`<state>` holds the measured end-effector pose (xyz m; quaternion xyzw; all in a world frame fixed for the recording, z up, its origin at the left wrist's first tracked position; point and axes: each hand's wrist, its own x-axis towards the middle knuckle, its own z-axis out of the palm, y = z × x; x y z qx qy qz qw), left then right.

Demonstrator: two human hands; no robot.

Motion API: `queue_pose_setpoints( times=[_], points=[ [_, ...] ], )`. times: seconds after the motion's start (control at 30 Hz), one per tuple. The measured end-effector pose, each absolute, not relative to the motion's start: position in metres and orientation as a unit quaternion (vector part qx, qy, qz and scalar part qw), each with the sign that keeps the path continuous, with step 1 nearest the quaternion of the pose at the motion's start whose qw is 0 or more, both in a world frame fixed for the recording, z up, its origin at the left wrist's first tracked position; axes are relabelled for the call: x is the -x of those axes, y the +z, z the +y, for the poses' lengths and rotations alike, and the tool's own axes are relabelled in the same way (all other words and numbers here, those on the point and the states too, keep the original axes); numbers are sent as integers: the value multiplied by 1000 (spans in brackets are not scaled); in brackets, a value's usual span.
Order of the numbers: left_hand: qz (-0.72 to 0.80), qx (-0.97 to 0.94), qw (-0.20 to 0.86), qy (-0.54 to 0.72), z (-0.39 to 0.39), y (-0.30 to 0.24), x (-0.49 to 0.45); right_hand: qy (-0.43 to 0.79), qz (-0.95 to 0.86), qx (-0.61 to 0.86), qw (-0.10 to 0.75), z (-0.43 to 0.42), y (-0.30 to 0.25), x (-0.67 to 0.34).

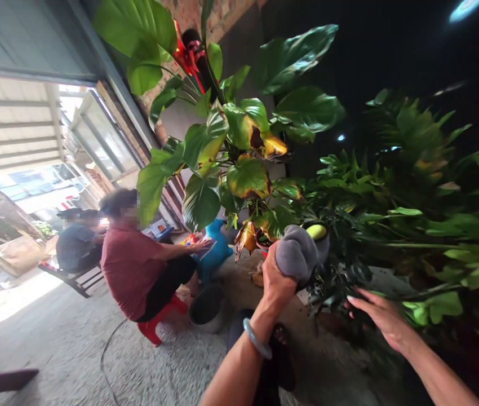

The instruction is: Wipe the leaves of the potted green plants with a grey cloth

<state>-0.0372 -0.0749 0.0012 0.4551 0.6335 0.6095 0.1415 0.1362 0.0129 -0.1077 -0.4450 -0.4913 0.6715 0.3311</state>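
Grip: left hand (275, 282) clamped on grey plush toy (296, 254) | right hand (381, 318) open by plant (434, 225)

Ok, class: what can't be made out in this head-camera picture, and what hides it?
Head view:
The yellow-green object: partly hidden behind the grey plush bundle.
The bundle's underside: covered by the left hand.
The right hand's fingertips: blurred, leaf contact unclear.
The blue object: top hidden by leaves.

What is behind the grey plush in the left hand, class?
A yellow-green ball and dark leaves show past the grey plush; what lies directly behind it is covered, and the left hand hides its lower part.
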Motion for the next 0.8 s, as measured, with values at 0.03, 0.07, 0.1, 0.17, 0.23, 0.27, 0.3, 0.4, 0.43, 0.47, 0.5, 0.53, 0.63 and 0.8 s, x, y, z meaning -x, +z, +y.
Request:
queue_pose_setpoints(
  times=[0.03,0.07,0.1,0.17,0.23,0.27,0.3,0.4,0.43,0.47,0.5,0.53,0.63,0.8],
  points=[
    [634,-450,141,613,-69,-1,32,671,-491,446,331,12,-107,-136],
    [637,-461,155,598,-68,-6,27,670,-492,444,333,11,-106,-135],
    [638,-491,180,565,-71,-12,23,670,-495,439,337,12,-105,-136],
    [629,-580,239,459,-87,-24,19,669,-502,426,345,14,-103,-138],
    [618,-629,279,381,-108,-31,21,671,-510,411,348,16,-102,-142],
    [618,-627,285,379,-116,-30,24,674,-511,407,346,16,-101,-143],
    [620,-613,280,402,-121,-26,27,678,-510,405,341,15,-100,-144],
    [613,-560,194,522,-111,0,30,688,-494,420,325,11,-97,-144],
    [603,-548,149,560,-100,10,28,689,-489,427,322,9,-96,-142],
    [593,-537,106,590,-88,18,25,690,-485,431,320,8,-96,-141],
    [584,-531,70,610,-76,24,22,691,-484,433,319,7,-97,-139],
    [576,-535,51,616,-65,28,19,692,-483,432,319,7,-98,-138],
    [580,-619,96,521,-54,19,16,694,-488,422,319,12,-105,-137],
    [639,-655,252,316,-102,-12,35,706,-488,415,304,24,-116,-144]
  ],
)
